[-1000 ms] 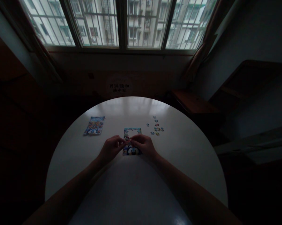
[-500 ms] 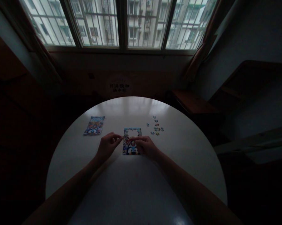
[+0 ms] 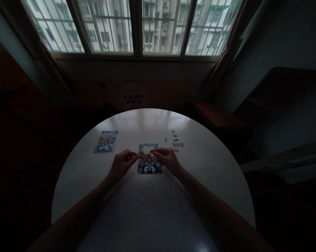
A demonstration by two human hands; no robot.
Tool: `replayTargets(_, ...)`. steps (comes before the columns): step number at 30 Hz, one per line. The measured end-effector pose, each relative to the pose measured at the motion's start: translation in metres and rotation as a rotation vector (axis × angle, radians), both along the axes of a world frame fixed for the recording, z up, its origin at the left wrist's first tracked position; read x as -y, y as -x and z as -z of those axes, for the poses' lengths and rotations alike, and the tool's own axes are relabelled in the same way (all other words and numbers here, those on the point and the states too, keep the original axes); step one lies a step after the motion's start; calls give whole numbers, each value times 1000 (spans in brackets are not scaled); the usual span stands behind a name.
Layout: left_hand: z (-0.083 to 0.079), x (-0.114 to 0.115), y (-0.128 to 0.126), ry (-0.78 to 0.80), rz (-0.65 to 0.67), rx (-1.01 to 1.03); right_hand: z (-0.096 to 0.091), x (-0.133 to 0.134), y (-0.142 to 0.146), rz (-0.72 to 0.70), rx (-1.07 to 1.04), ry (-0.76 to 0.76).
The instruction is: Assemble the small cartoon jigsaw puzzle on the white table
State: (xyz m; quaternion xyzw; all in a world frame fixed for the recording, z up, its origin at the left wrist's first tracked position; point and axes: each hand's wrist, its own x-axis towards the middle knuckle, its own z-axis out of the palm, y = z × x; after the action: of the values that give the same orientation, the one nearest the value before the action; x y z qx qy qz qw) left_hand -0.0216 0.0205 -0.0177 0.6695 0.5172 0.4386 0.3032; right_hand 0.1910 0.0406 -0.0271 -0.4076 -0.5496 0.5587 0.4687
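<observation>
A small colourful jigsaw puzzle lies flat in the middle of the round white table, with an unfilled white gap near its top. My left hand rests at the puzzle's left edge, fingers curled, thumb and forefinger pinched at the border. My right hand hovers over the puzzle's upper right part, fingertips pinched together over the gap; what they hold is too small and dark to name. Loose puzzle pieces lie scattered beyond my right hand.
A printed picture card lies at the table's far left. A barred window fills the back wall. Dark wooden furniture stands to the right of the table, and the room is dim.
My two hands met over the puzzle's middle a second ago. The left hand has since drawn back to the left edge, and the right has lifted toward the upper right.
</observation>
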Motion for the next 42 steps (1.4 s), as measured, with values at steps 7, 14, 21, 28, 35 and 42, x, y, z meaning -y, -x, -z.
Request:
replayTargets(7, 4, 1, -3, 15, 48, 21, 18, 1, 8, 30, 237, -203)
replayTargets(14, 9, 2, -7, 38, 65, 19, 18, 2, 7, -3, 296, -251)
replayTargets(21, 13, 2, -9, 89, 68, 85, 19, 2, 8, -11, 314, -258)
replayTargets(28, 17, 1, -9, 93, 58, 130, 18, 4, 8, -6, 325, -292)
replayTargets(35, 13, 3, -10, 94, 53, 63, 19, 4, 9, 19, 349, -297)
replayTargets(42, 18, 0, -8, 49, 90, 46, 21, 3, 9, 52, 386, -308)
